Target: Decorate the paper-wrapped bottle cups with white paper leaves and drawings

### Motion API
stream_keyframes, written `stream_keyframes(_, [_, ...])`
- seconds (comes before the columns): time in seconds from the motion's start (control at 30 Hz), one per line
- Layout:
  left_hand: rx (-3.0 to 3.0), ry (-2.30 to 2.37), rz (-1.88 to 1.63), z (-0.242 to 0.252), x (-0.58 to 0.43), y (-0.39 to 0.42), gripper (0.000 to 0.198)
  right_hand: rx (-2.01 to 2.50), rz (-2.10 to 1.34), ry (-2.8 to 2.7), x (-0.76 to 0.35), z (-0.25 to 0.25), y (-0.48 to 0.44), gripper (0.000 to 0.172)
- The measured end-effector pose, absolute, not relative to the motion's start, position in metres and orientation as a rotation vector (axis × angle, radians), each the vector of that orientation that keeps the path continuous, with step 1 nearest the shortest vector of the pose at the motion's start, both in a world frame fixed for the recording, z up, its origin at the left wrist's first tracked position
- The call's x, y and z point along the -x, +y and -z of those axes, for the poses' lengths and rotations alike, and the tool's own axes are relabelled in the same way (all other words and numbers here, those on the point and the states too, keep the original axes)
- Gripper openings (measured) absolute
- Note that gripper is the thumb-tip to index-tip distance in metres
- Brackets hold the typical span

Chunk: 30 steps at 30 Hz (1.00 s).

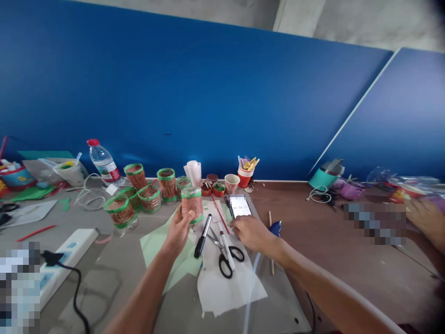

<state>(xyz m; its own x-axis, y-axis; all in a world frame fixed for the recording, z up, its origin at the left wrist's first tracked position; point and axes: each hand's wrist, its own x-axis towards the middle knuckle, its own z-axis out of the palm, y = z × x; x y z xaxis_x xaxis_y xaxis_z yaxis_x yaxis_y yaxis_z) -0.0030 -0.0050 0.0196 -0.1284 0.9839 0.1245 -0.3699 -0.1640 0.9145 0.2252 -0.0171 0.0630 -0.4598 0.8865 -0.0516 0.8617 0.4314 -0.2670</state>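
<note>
My left hand (180,227) is wrapped round a cut plastic bottle cup (191,204), painted reddish brown with green bands at rim and base. It is held upright above light green paper. My right hand (253,234) has its fingers curled at the lower edge of a phone (240,205) showing a timer; whatever they grip is hidden. Just left of these fingers lies a thin red paintbrush (219,213). Between my hands, a black marker (203,235), a white pen (226,246) and black-handled scissors (225,265) lie over white paper (222,297).
Several painted cups (120,211) stand at left, near a water bottle (104,162). A white power strip (69,260) lies in front. Paint pots (219,188) and a red cup of sticks (245,177) line the blue partition. Another person's hand (426,220) is at far right.
</note>
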Motion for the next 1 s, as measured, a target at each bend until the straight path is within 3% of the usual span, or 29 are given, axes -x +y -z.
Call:
stream_keyframes(0.23, [-0.952, 0.893, -1.561, -0.016, 0.004, -0.003, 0.038, 1.725, -0.261, -2.454, -0.295, -0.065, -0.039, 0.033])
stream_keyframes(0.57, [-0.957, 0.877, -1.476, -0.012, 0.0, -0.004, 0.051, 2.301, -0.167, -2.098, -0.342, -0.032, -0.086, 0.032])
stream_keyframes(0.83, [-0.921, 0.906, -1.465, -0.015, -0.003, -0.011, 0.055, 2.348, -0.208, -2.071, -0.331, -0.013, -0.075, 0.029])
stream_keyframes(1.0, [-0.933, 0.912, -1.472, -0.021, -0.004, -0.012, 0.06, 1.989, -0.049, -1.789, -0.352, -0.008, -0.084, 0.039])
